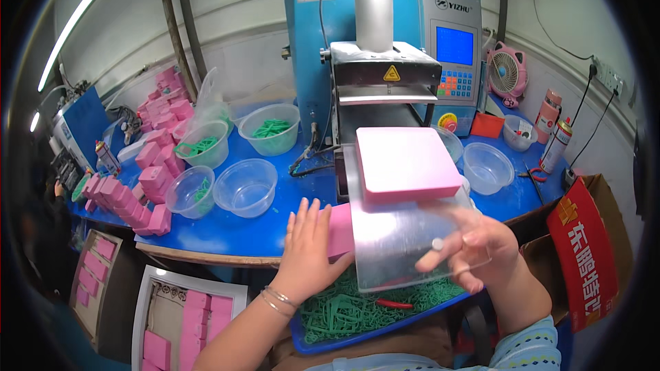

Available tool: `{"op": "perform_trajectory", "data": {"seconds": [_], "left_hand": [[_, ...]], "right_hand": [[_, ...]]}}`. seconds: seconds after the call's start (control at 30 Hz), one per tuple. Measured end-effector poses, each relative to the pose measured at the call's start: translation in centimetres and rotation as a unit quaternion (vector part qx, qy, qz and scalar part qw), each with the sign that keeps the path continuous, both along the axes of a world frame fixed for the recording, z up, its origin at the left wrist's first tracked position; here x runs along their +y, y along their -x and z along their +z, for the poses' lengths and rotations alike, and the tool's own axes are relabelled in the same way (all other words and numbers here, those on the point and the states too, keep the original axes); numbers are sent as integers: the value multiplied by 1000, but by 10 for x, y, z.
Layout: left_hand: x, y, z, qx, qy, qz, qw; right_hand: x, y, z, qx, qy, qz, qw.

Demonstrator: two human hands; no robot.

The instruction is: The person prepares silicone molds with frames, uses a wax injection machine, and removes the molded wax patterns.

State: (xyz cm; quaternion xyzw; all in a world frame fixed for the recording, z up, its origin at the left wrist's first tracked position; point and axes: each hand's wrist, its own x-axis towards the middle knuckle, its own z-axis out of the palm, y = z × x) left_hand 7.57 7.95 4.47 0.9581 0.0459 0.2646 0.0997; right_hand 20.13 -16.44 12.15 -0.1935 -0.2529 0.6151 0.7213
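Note:
A pink rounded-corner block [407,159] lies on a clear plate [392,261] that juts out toward me from under the blue press. My left hand [308,244] is flat with its fingers stretched out, touching another pink piece [339,230] beside the plate's left edge. At the plate's right side is my right hand [474,242], its fingers apart and partly bent, near a small white knob [437,243] on the plate. Below the plate stands a blue tray [323,350] of green shredded scraps [337,316], with a red-handled tool [394,304] on them.
The blue press [309,48] with its control panel rises behind the plate. Clear bowls [246,189], some with green pieces, stand left; another bowl [487,167] stands right. Pink boxes [127,199] are stacked far left. A cardboard box [550,254] sits at the right.

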Motion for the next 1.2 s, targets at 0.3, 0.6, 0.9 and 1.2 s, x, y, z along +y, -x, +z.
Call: {"op": "perform_trajectory", "data": {"seconds": [0.3,0.6,0.9,1.2], "left_hand": [[6,-28,9,95,-28,-17,995],[5,-29,1,81,-13,5,997],[2,-29,5,125,-17,3,992],[-2,-30,15,223,-56,17,973]], "right_hand": [[43,-54,11,-18,10,-149,989],[85,-69,-10,-236,122,-429,863],[97,-64,-13,-210,137,-451,856],[94,-68,-16,-232,145,-398,876]]}}
